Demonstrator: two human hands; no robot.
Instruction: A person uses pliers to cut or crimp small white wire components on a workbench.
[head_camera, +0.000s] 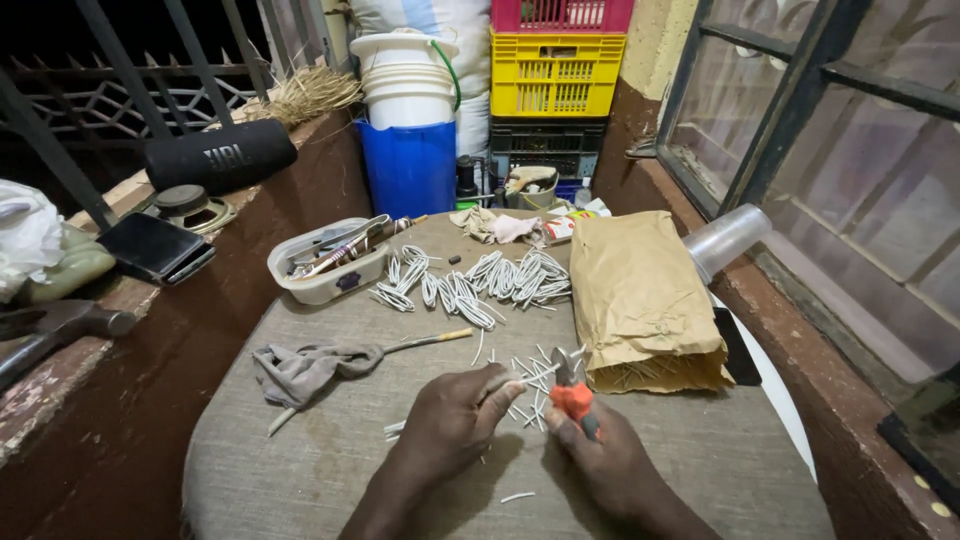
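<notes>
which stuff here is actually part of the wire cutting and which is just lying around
In use: left hand holding a white wire piece; right hand on orange-handled cutters; cut wire bits; bent wire bundles.

Lying about: brown paper bag, grey rag, plastic tub, speaker, phone, buckets.

Brown paper bag (640, 300): lies flat on the right of the desk (300, 460), open end toward the near edge. Small red-and-white carton (562, 228): just beyond the bag's far left corner. Phone (155, 246), dark screen, rectangular: on the ledge well left of the bag.
</notes>
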